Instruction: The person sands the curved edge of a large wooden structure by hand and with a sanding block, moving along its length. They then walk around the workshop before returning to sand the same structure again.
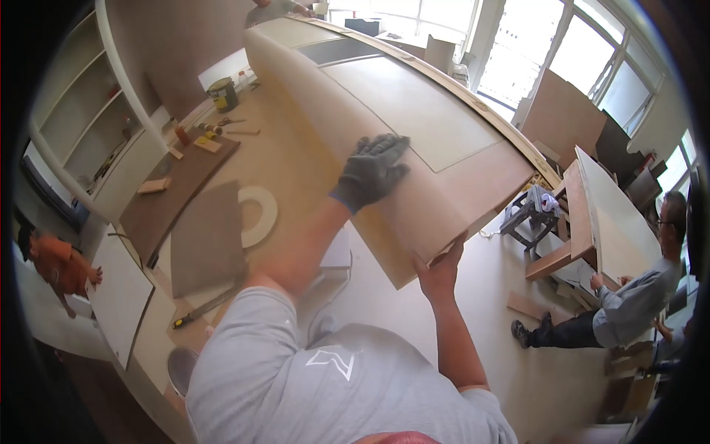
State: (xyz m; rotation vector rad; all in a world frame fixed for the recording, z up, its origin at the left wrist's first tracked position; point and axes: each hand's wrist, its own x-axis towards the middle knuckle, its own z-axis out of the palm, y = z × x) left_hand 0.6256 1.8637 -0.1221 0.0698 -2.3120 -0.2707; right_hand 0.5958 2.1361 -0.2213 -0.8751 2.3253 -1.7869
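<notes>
My left hand (373, 172) wears a dark grey work glove and lies flat on a tan flexible sheet (344, 126), fingers stretched out. The sheet curves down over the near side of a long panel (421, 103) with lighter rectangular areas and a dark strip on its face. My bare right hand (441, 275) grips the sheet's lower near corner, thumb on one side; some of its fingers are hidden. Another person's hand (302, 9) rests at the panel's far end.
On the left floor lie a dark board (207, 237), a pale ring (260, 216), a longer brown board (177, 189) and a paint can (222, 95). A dark stool (531, 214) stands right. One person (640, 288) works at another panel; another, in orange (63, 263), is at left.
</notes>
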